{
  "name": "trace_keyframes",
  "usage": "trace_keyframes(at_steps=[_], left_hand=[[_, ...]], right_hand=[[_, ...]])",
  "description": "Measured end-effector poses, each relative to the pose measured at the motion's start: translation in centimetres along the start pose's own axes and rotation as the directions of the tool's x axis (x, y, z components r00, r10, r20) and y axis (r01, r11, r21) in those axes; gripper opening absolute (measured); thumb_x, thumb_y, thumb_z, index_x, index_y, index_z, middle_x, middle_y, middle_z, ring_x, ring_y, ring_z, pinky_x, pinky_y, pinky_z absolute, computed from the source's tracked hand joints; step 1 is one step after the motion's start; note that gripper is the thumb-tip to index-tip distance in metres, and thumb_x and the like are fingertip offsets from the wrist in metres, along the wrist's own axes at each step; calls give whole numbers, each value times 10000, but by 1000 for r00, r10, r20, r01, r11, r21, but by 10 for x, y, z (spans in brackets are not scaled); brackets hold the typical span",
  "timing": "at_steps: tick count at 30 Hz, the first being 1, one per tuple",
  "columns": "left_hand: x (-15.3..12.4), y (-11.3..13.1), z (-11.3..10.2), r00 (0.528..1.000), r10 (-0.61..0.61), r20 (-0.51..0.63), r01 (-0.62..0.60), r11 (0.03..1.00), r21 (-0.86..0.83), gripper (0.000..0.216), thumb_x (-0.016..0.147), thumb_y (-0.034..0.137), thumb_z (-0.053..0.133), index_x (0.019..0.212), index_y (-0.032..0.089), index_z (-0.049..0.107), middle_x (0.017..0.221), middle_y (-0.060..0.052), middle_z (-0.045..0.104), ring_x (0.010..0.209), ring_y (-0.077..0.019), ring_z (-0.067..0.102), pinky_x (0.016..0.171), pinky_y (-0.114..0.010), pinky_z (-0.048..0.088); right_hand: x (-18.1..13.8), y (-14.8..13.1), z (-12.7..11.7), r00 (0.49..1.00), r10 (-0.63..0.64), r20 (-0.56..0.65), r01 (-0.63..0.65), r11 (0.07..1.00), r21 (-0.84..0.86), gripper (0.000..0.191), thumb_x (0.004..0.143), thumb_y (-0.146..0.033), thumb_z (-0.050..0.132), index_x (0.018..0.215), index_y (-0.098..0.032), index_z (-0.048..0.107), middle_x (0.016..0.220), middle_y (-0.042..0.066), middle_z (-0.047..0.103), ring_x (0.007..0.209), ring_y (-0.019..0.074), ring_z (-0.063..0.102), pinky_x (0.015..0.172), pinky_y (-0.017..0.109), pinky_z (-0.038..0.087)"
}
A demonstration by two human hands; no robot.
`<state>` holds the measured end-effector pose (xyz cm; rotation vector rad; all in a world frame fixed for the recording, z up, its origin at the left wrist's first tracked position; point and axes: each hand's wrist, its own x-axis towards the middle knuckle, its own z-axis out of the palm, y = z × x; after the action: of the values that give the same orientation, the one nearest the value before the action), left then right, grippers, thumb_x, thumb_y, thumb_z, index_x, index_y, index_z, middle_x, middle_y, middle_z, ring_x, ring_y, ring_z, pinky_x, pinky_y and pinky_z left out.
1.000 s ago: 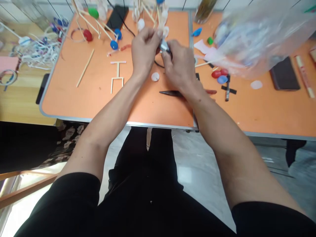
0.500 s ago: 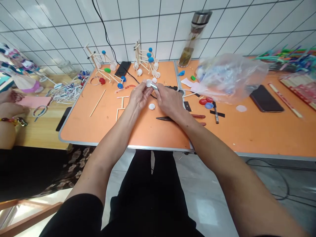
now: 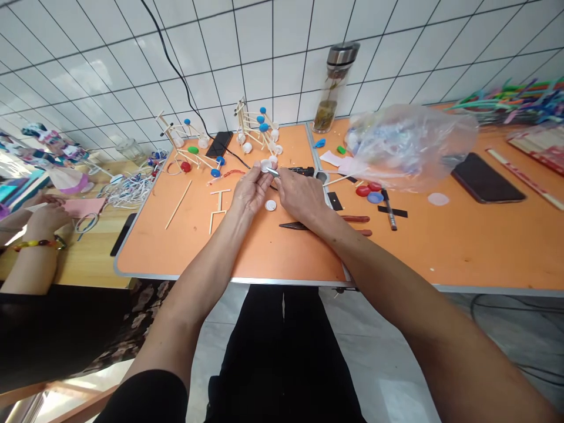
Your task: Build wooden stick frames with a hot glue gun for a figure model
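Pinched in the fingers of my left hand (image 3: pixel 249 192) is a round white plastic cap (image 3: pixel 265 165). My right hand (image 3: pixel 302 192) is closed on a small knife; only its metal blade (image 3: pixel 273 173) shows, touching or nearly touching the cap, and the handle is hidden by the palm. Another white cap (image 3: pixel 270 205) lies on the orange table (image 3: pixel 282 258) between my wrists. Beneath my right forearm are pliers with a dark pointed tip (image 3: pixel 291 225) and red handles. A flat frame of joined wooden sticks (image 3: pixel 220 202) is beside my left wrist.
Two stick models with coloured caps, one left (image 3: pixel 192 151) and one centre (image 3: pixel 259 132), stand toward the wall. Farther right are a tea bottle (image 3: pixel 330 94), a plastic bag (image 3: pixel 409 147), a pen (image 3: pixel 389 210) and a phone (image 3: pixel 489 178). Another person's hands (image 3: pixel 46 217) are at far left.
The camera view has shifted slightly, so the table sits lower in the picture. My hands keep nearly the same hold on the cap and knife, the blade tilting slightly. The other person's hands moved.
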<state>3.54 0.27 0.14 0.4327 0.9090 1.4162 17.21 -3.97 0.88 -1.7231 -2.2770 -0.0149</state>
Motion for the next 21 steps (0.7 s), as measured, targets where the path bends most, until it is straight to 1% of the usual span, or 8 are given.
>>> trace_keyframes(at_steps=[3,5,8,10,12,18,21], left_hand=[[2,-2,-2,1000,10,17,-10,1000,7,218,1100,285,752,1155,93,840,1247,-190,876,1397,-295,773,1146,-316,664],[2,-3,-3,999,16,31,-16,1000,10,215,1088,293,772,1161,104,845,1229,-182,882,1385,-289,781,1144,-315,664],[2,-4,-2,999,29,44,-29,1000,4,185,1108,244,728,1037,112,837,1131,-158,895,1365,-265,795,1164,-306,647],[1,-4,-2,998,36,44,-36,999,-2,252,1127,196,672,931,115,808,1089,-157,893,1358,-255,798,1187,-305,628],[-1,-4,-1,998,41,39,-41,999,-5,294,1132,177,644,880,120,785,1095,-163,891,1361,-255,797,1203,-312,617],[-2,-5,-1,999,50,12,-50,999,10,182,1075,241,763,932,133,793,1135,-157,893,1382,-269,786,1192,-330,634],[0,-6,-2,998,53,14,-53,999,6,153,1075,248,767,981,133,800,1135,-146,894,1371,-263,792,1190,-330,636]], right_hand=[[0,0,1,1000,0,3,0,1000,-4,419,1212,-316,330,1429,-143,644,1349,213,816,1151,346,795,768,372,430],[0,0,1,1000,6,8,-6,1000,-14,418,1210,-306,330,1438,-140,639,1366,217,812,1150,340,797,767,371,437],[1,1,0,1000,6,-4,-6,1000,-16,406,1212,-295,329,1419,-143,643,1358,219,815,1130,336,804,764,362,439],[1,2,0,1000,1,-16,-1,1000,-10,397,1214,-295,336,1404,-144,649,1345,216,821,1123,336,807,762,358,436],[1,3,1,1000,-4,-18,4,1000,-7,395,1215,-299,340,1408,-144,648,1340,212,824,1125,341,810,757,361,434],[1,3,2,1000,-2,-20,2,1000,0,430,1216,-327,321,1434,-145,645,1355,212,822,1139,351,809,774,372,452],[0,3,0,1000,0,-14,0,1000,3,447,1211,-321,311,1437,-142,652,1360,216,822,1134,343,808,780,371,467]])
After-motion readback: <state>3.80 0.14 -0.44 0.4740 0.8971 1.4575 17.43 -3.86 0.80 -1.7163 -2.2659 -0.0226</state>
